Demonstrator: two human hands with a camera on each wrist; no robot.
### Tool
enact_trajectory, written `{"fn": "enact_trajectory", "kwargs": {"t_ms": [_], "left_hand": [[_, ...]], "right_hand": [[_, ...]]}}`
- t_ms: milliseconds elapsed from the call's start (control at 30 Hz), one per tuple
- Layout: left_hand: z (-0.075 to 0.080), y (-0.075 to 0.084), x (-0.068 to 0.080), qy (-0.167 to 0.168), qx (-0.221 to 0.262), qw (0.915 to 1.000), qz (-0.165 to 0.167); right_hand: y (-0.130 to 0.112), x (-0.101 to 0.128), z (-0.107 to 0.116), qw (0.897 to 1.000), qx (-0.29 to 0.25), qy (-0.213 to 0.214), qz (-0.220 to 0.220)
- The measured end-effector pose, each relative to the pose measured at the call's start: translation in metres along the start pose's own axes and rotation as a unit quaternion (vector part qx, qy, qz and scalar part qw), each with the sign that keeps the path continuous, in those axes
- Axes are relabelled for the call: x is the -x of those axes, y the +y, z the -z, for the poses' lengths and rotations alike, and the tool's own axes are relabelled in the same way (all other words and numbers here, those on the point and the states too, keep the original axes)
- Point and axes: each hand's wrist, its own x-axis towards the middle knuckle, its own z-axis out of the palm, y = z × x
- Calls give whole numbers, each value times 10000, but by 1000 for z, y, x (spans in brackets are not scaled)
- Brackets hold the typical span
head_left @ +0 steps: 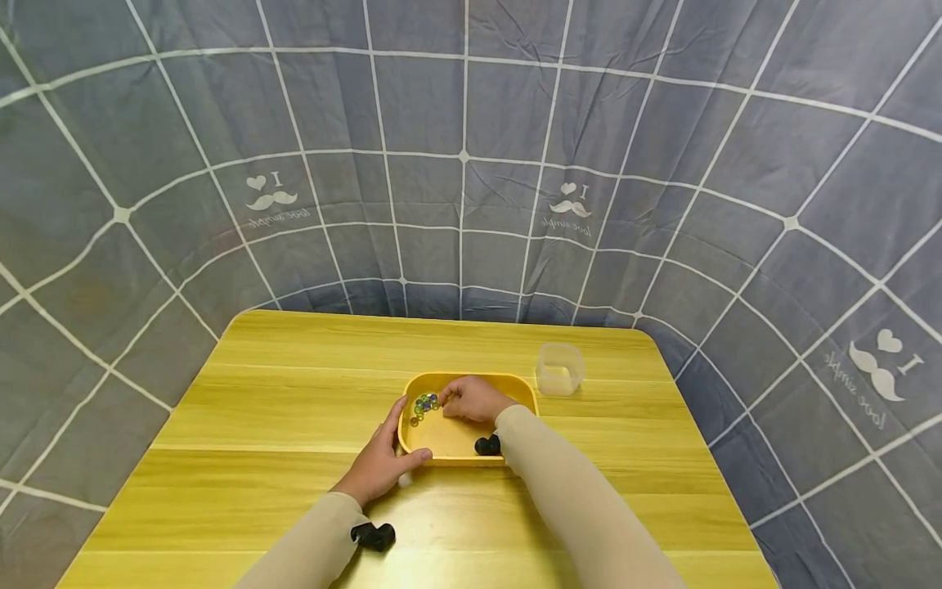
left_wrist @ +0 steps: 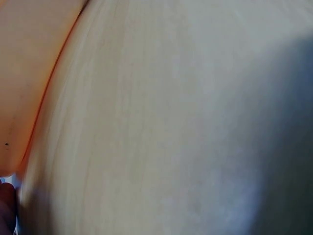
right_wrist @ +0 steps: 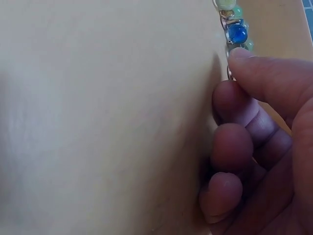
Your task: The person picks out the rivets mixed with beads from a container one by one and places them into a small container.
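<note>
The right hand [head_left: 474, 398] is held inside the yellow tray [head_left: 445, 439] with its fingers curled and thumb and forefinger close together; whether a marble is pinched there cannot be told. The coloured marbles [head_left: 425, 402] are clustered toward the tray's far left corner, just left of the right fingertips, which are nearer than the left hand [head_left: 379, 466], by which the near left corner is gripped. The tray's long axis is set roughly along the table's [head_left: 294, 409] far edge, a clear box [head_left: 560, 370] being placed just beside its far right corner.
</note>
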Motion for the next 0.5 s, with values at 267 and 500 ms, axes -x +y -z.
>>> {"fn": "enact_trajectory", "kwargs": {"t_ms": [267,500], "left_hand": [[-1,4,0,40,-1,10000,7],[-2,8,2,100,14,9999,67]], "right_hand": [[1,-2,2,9997,195,71,134],[6,-3,-1,9991,312,125,240]]}}
